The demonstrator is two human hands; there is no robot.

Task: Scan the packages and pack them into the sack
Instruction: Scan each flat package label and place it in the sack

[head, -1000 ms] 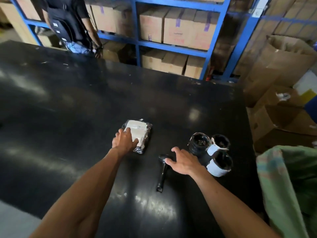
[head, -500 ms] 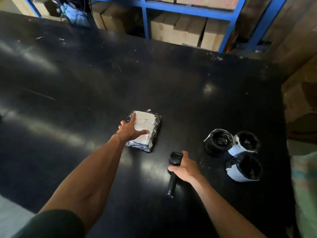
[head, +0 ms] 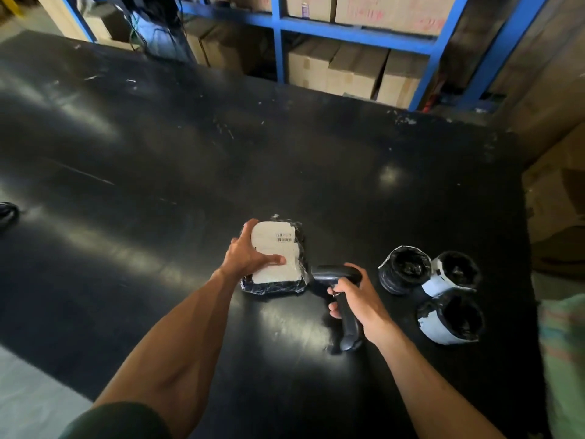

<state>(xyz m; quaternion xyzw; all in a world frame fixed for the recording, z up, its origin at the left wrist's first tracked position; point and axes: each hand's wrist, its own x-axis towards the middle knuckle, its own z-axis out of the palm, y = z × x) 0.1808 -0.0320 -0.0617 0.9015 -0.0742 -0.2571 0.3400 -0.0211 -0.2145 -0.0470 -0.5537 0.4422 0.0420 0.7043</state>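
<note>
A flat package (head: 278,248) in dark plastic with a white barcode label lies on the black table (head: 158,160). My left hand (head: 250,255) grips its left side, thumb across the label. Just to its right my right hand (head: 357,296) holds a black handheld scanner (head: 340,280) by the handle, its head pointing left toward the package. Three round dark-wrapped packages (head: 405,272) with white labels stand in a cluster to the right of the scanner. The green sack (head: 563,359) shows at the right edge.
Blue shelving (head: 357,30) stacked with cardboard boxes (head: 335,71) runs behind the table. More brown cartons (head: 557,201) stand at the right. A person's legs (head: 158,30) are at the far left corner. A small dark object (head: 6,212) lies at the table's left edge.
My right hand closed round the scanner and lifted it off the table, head turned toward the package. My left hand took hold of the flat package and drew it nearer.
</note>
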